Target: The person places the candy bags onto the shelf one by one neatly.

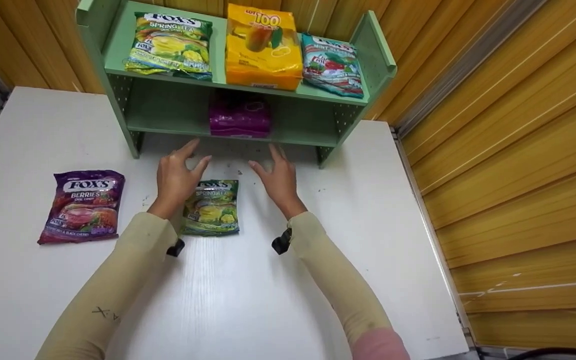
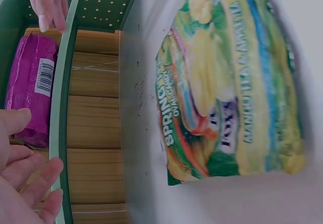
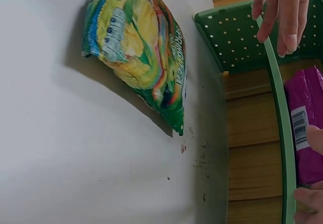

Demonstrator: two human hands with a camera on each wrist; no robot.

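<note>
A purple pack (image 1: 240, 119) with a white barcode label lies on the lower tier of the green shelf (image 1: 168, 122). My left hand (image 1: 177, 172) reaches toward it from the left, thumb spread and fingers loosely extended. Opposite, on the pack's right side, my right hand (image 1: 279, 180) is held out the same way, holding nothing. In the left wrist view, the fingers (image 2: 45, 183) of my left hand are near the shelf's front edge, beside the pack. A green Fox's Spring Tea candy bag (image 1: 214, 210) lies on the table below my hands, partly behind the left wrist.
A purple Fox's Berries bag (image 1: 85, 207) lies on the white table (image 1: 228, 300) at the left. Along the top tier sit another Spring Tea bag (image 1: 172, 45), a yellow Lot 100 pack (image 1: 263, 50) and a teal Fox's bag (image 1: 333, 65). Wood-patterned walls (image 1: 518, 150) stand behind and right.
</note>
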